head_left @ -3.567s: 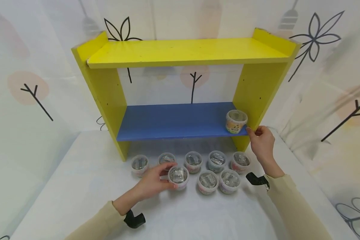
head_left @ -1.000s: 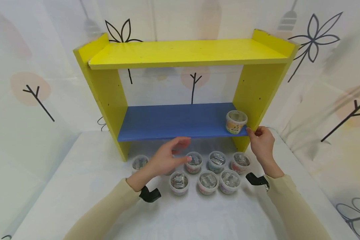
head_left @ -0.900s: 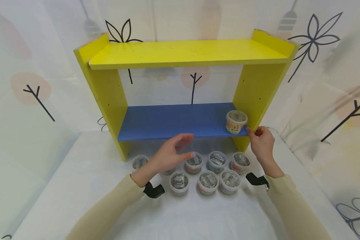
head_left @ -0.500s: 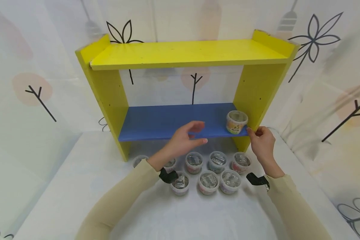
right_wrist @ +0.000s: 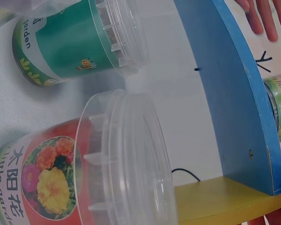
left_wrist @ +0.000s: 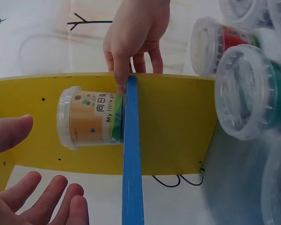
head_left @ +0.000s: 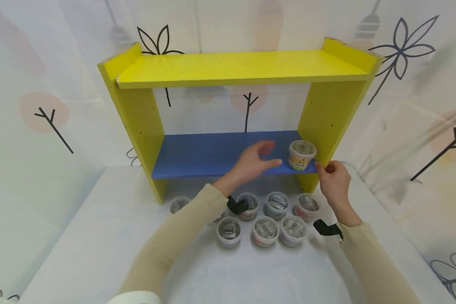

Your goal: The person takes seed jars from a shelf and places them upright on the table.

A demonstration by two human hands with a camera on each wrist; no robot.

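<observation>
A small orange-labelled plastic tub stands upright at the right end of the blue shelf board. My left hand is just left of the tub, apart from it, thumb and fingers spread and nothing between them. In the left wrist view, the orange tub lies beyond my fingertips. My right hand grips the front edge of the shelf unit's yellow right side panel, thumb by the blue board's corner and fingers round the outer side.
Several clear-lidded tubs stand in two rows on the white table below the shelf. Some at the left are partly hidden by my left sleeve. A yellow top board spans above the blue one.
My left hand has let go of a front-row tub, then risen rightward over the tubs to the blue board, nearing the orange-labelled tub. The right hand keeps its place on the side panel.
</observation>
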